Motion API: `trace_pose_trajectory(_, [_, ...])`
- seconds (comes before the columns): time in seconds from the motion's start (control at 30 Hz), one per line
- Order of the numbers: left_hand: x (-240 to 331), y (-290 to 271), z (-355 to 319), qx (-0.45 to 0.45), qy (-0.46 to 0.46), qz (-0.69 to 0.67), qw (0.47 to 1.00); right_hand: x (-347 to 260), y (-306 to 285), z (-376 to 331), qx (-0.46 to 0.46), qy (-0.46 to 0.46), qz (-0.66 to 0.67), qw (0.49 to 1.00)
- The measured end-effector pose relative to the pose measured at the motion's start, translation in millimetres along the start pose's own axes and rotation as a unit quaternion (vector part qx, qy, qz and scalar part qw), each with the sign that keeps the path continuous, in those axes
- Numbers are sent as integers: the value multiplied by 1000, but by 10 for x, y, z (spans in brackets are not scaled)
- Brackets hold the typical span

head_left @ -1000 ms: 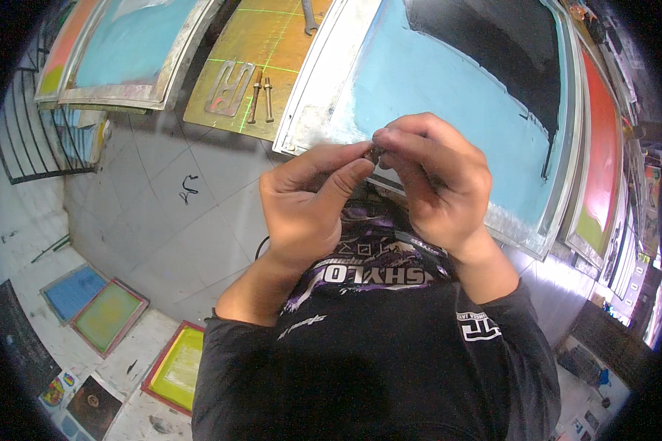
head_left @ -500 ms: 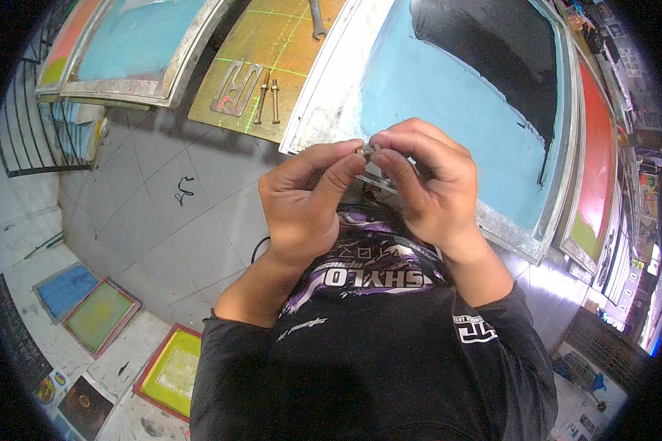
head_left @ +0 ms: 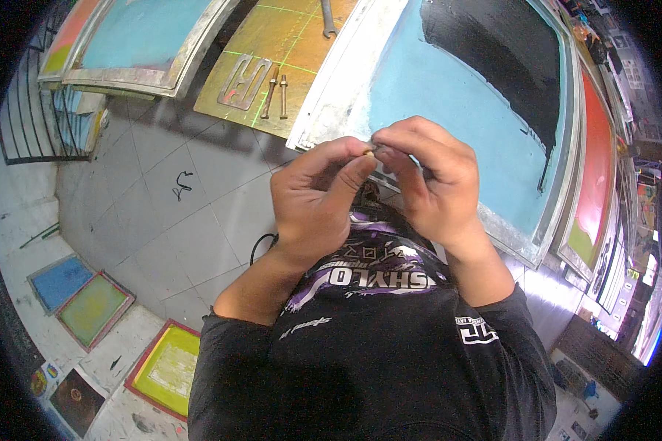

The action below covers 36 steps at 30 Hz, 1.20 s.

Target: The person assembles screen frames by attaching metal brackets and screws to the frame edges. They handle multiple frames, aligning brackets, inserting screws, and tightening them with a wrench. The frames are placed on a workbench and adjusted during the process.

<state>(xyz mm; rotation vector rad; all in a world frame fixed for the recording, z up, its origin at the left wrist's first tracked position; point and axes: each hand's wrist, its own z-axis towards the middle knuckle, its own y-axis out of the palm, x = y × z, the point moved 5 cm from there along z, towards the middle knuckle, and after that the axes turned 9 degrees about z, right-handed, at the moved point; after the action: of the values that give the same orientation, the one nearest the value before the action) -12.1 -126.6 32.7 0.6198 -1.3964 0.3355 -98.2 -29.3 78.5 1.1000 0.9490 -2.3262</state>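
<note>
In front of my chest, my left hand [head_left: 312,195] and my right hand [head_left: 441,176] meet at the fingertips. Both pinch a small metal piece [head_left: 370,153], pale and nut-like; fingers cover most of it, so its exact kind cannot be made out. Beyond the left hand, a yellowish board [head_left: 301,62] with green lines carries two long bolts [head_left: 276,95] lying side by side. Beside them rests a flat slotted metal plate [head_left: 244,82], and farther back lies an open-end wrench [head_left: 328,18].
Just beyond my hands stands a large framed screen [head_left: 419,110], light blue with black ink. Another blue screen [head_left: 136,37] is at the far left, a red one [head_left: 594,162] at right. Small framed screens [head_left: 95,309] lie lower left; a dark cord [head_left: 182,185] is on the floor.
The fingertips have shifted slightly around the small metal piece, covering more of it. The surroundings have moved a little in the picture; the bolts, plate and wrench lie as before.
</note>
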Motion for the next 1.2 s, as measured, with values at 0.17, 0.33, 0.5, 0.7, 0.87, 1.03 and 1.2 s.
trace_pose_trajectory(0.17, [7, -3, -13, -35, -55, -42, 997, -8, -17, -14, -2, 7, 45, 999])
trace_pose_trajectory(0.33, [-10, -45, -18, -46, -66, -77, 994, -106, 20, -1, -12, -61, 18, 998])
trace_pose_trajectory(0.5, [17, -57, -42, -19, -19, -48, 998, -82, 57, 14, 13, -43, -4, 999])
trace_pose_trajectory(0.7, [68, -92, -72, 17, 36, 22, 999, -30, 139, 16, 18, 38, -9, 999])
trace_pose_trajectory(0.87, [50, -97, -75, 21, 53, 44, 997, 67, 185, 21, 7, 126, 48, 991])
trace_pose_trajectory(1.03, [85, -160, -33, 37, 40, 25, 998, 51, 193, 19, 6, 159, 103, 982])
trace_pose_trajectory(1.2, [-30, -202, 21, -7, -9, -96, 995, 90, 148, 26, 60, 84, 146, 984])
